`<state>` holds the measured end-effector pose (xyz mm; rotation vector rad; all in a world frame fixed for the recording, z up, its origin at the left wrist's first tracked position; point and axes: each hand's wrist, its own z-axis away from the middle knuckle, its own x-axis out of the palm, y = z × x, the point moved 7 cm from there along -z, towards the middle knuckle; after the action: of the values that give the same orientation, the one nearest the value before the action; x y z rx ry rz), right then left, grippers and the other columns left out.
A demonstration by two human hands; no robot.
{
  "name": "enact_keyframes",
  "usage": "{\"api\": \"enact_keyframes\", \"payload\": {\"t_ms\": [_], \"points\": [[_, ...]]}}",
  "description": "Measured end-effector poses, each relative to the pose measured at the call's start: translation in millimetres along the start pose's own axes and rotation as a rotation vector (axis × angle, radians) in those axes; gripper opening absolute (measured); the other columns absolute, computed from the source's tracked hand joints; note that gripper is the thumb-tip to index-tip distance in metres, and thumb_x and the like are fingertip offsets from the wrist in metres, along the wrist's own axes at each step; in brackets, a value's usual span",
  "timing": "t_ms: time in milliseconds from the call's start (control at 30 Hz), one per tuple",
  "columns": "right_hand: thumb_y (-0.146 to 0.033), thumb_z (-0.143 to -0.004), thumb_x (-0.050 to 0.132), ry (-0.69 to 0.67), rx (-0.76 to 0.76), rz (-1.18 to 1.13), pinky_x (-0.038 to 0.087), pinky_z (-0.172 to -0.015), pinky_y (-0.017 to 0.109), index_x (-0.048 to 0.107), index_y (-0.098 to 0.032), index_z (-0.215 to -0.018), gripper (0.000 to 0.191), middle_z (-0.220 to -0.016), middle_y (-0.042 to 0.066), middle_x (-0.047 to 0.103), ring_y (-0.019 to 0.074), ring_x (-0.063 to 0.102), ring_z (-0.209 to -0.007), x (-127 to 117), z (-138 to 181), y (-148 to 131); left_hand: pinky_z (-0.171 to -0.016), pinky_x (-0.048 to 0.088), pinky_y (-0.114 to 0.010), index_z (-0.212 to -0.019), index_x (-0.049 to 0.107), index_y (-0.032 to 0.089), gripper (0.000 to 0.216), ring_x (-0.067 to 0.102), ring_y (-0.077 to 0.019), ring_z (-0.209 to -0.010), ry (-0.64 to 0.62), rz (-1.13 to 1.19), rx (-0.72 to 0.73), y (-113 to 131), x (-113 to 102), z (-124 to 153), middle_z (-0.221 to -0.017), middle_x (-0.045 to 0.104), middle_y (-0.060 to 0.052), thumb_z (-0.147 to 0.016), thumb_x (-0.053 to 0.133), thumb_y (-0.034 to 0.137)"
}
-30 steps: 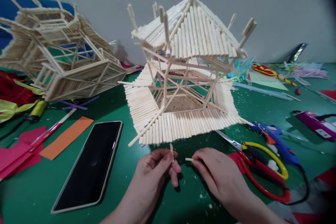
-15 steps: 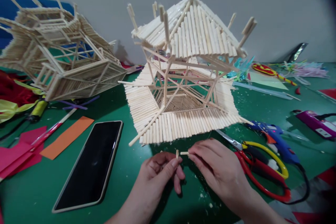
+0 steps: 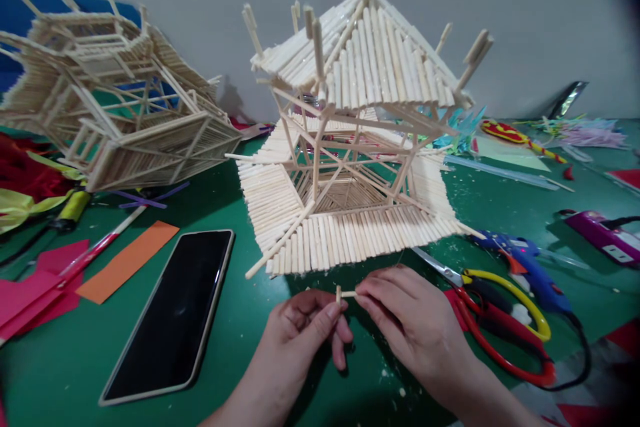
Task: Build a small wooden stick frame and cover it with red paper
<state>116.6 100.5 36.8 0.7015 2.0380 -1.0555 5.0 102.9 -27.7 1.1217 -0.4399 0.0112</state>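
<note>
low in the middle of the frame, the left hand point(image 3: 305, 323) pinches one short stick point(image 3: 339, 293) upright while the right hand point(image 3: 405, 317) pinches another stick point(image 3: 349, 293) against it, just below the stick house point(image 3: 350, 147) on the green tabletop point(image 3: 240, 347).

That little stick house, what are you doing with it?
A person's left hand pinches one short stick piece upright, and the right hand holds another short stick sideways, its tip meeting the first. Both hands hover just in front of the two-roofed stick house on the green table. Scissors, a glue gun and a phone lie nearby.
</note>
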Motion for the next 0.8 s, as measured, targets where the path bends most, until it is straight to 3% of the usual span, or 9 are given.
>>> {"api": "enact_keyframes", "payload": {"t_ms": [800], "points": [[-0.014, -0.079, 0.048, -0.011, 0.002, -0.038, 0.043, -0.064, 0.032, 0.06, -0.016, -0.084, 0.013, -0.078, 0.005, 0.062, 0.0176, 0.052, -0.071, 3.0, 1.2, -1.8, -0.049, 0.035, -0.022, -0.063, 0.055, 0.015, 0.015, 0.045, -0.0077, -0.04, 0.018, -0.086, 0.05, 2.7, -2.2, -0.3, -0.052, 0.057, 0.003, -0.076, 0.052, 0.023]]}}
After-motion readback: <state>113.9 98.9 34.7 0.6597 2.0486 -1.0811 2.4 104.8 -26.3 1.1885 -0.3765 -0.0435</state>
